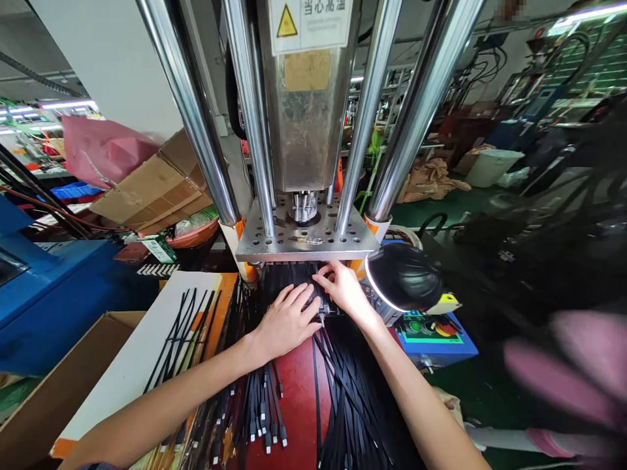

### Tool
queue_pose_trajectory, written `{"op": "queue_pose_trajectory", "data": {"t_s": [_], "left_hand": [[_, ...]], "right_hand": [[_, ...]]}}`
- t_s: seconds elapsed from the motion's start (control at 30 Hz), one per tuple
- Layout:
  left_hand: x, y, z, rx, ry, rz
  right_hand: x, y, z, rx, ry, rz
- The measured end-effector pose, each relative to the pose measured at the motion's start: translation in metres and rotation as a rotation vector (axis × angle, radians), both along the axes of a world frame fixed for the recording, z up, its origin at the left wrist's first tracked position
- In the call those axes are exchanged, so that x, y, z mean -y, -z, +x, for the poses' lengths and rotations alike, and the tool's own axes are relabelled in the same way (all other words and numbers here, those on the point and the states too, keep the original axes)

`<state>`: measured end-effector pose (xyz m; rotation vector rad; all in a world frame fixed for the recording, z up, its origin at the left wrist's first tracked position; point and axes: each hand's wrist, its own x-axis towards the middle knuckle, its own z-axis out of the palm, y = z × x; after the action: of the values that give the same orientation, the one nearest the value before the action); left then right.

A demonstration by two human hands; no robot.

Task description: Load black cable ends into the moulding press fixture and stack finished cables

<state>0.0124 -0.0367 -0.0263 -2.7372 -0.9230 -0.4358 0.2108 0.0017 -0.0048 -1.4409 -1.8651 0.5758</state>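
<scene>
My left hand lies on the dark metal mould with its fingers stretched out and spread. Its thumb rests beside a cable end at the mould's front edge. My right hand reaches over the mould from the right, thumb and fingers pinched together; what they hold, if anything, is too small to make out. Black flat cables run down from the mould's front over the red table top. A bunch of cables with light metal plugs lies below my left hand.
A drilled steel plate on upright rods hangs just above my hands. A black round lamp stands close by my right wrist, with a blue control box below. On the left, more cables lie on a white board.
</scene>
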Motion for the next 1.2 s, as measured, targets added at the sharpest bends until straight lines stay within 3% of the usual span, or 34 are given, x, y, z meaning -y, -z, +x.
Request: {"op": "queue_pose_trajectory", "data": {"t_s": [0.17,0.23,0.43,0.57,0.77,0.87,1.03,1.2], "left_hand": [[0.003,-0.006,0.003,-0.008,-0.03,-0.078],[-0.004,-0.012,0.004,0.002,-0.043,-0.126],[-0.047,-0.028,0.017,-0.029,-0.13,-0.21],[-0.068,-0.029,0.022,-0.025,-0.141,-0.232],[-0.073,-0.025,0.017,0.006,-0.134,-0.222],[-0.074,-0.024,0.016,0.026,-0.136,-0.218],[-0.089,-0.027,0.018,0.042,-0.123,-0.202],[-0.11,-0.028,0.024,0.042,-0.072,-0.166]], "right_hand": [[0.042,0.004,0.002,0.381,0.015,0.082],[0.046,0.004,-0.001,0.52,0.036,0.078],[-0.002,-0.009,-0.023,0.764,0.143,0.037],[-0.021,-0.015,-0.026,0.835,0.152,0.014],[0.02,-0.007,-0.008,0.832,0.013,0.061],[0.03,-0.005,-0.009,0.852,0.04,0.033],[-0.003,-0.012,-0.027,0.887,0.137,-0.02],[-0.027,-0.013,-0.03,0.897,0.142,-0.047]]}}
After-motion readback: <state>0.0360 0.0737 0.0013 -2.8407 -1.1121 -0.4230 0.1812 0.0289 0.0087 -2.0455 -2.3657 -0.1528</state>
